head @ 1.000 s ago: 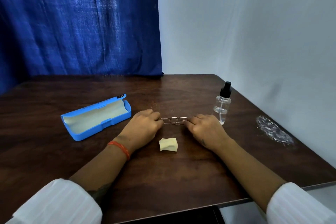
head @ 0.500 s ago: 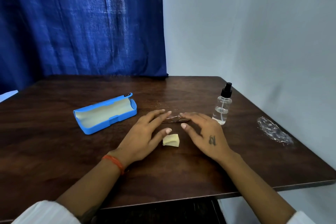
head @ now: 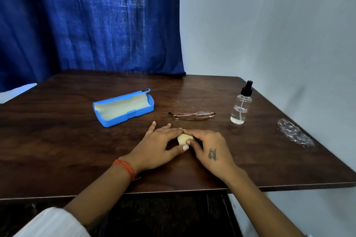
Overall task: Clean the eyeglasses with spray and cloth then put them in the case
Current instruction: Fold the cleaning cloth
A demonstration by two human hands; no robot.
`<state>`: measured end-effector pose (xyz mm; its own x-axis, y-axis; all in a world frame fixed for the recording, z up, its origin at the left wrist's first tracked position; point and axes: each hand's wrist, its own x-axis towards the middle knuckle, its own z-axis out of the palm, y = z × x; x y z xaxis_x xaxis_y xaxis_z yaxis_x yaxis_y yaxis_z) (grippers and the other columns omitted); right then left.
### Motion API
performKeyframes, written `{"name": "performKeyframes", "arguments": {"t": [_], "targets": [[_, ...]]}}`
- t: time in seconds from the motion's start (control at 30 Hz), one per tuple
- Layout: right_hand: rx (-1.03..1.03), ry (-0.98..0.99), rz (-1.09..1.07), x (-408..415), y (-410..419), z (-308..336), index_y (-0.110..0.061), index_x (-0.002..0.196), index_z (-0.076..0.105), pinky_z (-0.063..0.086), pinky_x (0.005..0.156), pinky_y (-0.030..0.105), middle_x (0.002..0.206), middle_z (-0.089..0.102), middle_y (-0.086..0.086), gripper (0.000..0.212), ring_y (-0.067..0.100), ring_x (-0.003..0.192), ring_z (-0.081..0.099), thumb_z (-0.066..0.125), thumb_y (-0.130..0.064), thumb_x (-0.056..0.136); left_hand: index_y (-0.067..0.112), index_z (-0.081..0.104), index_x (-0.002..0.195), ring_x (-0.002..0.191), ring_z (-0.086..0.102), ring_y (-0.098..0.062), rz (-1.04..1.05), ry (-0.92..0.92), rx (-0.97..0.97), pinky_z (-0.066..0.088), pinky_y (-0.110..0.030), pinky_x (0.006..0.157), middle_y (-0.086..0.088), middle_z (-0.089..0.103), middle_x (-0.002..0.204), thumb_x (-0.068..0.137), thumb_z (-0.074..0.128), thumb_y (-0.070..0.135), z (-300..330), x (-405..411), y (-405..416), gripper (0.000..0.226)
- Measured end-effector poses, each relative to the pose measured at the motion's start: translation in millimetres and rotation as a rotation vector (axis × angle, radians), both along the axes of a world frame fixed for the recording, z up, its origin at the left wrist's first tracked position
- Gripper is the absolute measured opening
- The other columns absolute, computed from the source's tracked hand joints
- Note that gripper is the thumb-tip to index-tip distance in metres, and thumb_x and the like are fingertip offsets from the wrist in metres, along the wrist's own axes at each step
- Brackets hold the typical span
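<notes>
Both hands, left hand [head: 158,146] and right hand [head: 208,147], close together on the folded cloth [head: 184,138]; eyeglasses [head: 192,115] uncleaned, spray bottle [head: 240,106] untouched, case [head: 123,108] open.

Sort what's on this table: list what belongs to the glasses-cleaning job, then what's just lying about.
For the job:
- folded eyeglasses, lying on the table
- spray bottle, upright
- cream cloth, folded small, between left hand and right hand
- blue case, lid open

Lying about:
- crumpled clear plastic film near the table's right edge
</notes>
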<state>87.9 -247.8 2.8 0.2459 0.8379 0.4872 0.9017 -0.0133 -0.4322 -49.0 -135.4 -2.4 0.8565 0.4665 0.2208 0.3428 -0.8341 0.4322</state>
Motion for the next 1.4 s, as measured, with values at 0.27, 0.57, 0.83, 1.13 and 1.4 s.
{"name": "performKeyframes", "arguments": {"t": [0.27,0.57,0.83,1.13,1.4], "targets": [[0.043,0.518,0.016,-5,0,17,-0.019,0.098,0.071,0.052,0.068,0.014,0.081,0.066,-0.007,0.033,0.003,0.07,0.062,0.079,-0.006,0.068,0.02,0.069,0.09,0.08,0.064,-0.003,0.007,-0.51,-0.433,0.049,-0.016,0.073,0.004,0.07,0.086,0.078,0.07,0.012,16,-1,-7,0.014],[-0.163,1.161,0.197,-6,8,50,-0.005,0.079,0.063,0.057,0.058,0.022,0.078,0.069,0.01,0.004,0.013,0.065,0.066,0.065,-0.003,0.082,0.015,0.058,0.099,0.076,0.066,-0.014,-0.114,-0.697,-1.169,0.055,-0.026,0.061,-0.003,0.069,0.083,0.075,0.062,0.015,28,-5,-2,0.024],[0.027,1.558,0.043,-10,11,45,-0.002,0.072,0.059,0.058,0.053,0.028,0.067,0.073,0.013,0.012,0.019,0.061,0.071,0.064,0.008,0.077,0.013,0.06,0.11,0.089,0.068,-0.015,-0.142,-0.596,-1.313,0.056,-0.022,0.068,-0.007,0.073,0.097,0.066,0.069,0.005,29,-7,3,0.046],[0.045,1.289,0.016,-14,11,37,-0.002,0.102,0.066,0.058,0.063,0.02,0.088,0.071,0.011,0.028,0.016,0.077,0.069,0.063,0.012,0.077,0.007,0.064,0.106,0.098,0.067,-0.024,-0.1,-0.598,-1.307,0.057,-0.029,0.075,-0.013,0.072,0.102,0.066,0.071,0.012,26,-5,3,0.04],[0.017,1.31,0.053,-3,7,49,-0.003,0.078,0.062,0.059,0.061,0.023,0.084,0.067,0.013,0.015,0.018,0.074,0.068,0.059,0.011,0.081,0.015,0.06,0.08,0.081,0.068,-0.012,-0.006,-0.631,-1.306,0.054,-0.02,0.063,-0.005,0.069,0.092,0.076,0.063,0.0,28,-5,6,0.016]]}}
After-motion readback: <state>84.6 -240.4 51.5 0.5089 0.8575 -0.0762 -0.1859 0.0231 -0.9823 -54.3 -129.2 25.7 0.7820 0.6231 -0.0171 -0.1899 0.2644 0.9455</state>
